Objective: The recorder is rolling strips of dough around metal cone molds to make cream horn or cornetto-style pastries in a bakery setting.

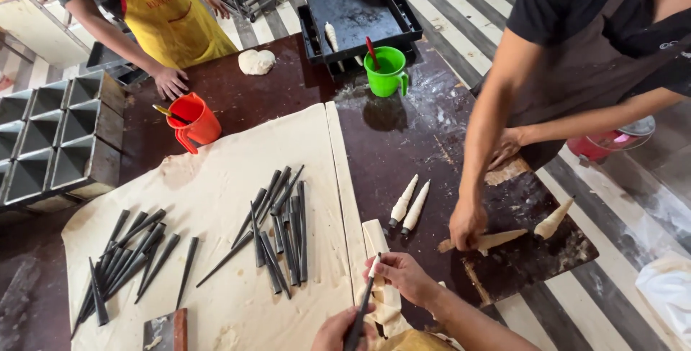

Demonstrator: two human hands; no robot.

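Both hands grip one slim dark metal cone (362, 311), the right hand (402, 276) winding a pale dough strip (377, 250) beside two finished dough-wrapped cones (408, 205); many bare cones (277, 225) remain.

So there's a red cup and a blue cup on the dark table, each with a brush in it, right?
Not quite. The head view shows the red cup and a green cup, not a blue one, on the dark table. Each does hold a brush.

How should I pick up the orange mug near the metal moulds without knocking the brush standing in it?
Probably by the handle of the orange mug: it juts from the side facing the camera wearer, low on the body, over bare tabletop. Come from that near side and close the grip around the loop. The brush leans out over the rim on the mug's far left, so a top or left approach would likely hit it.
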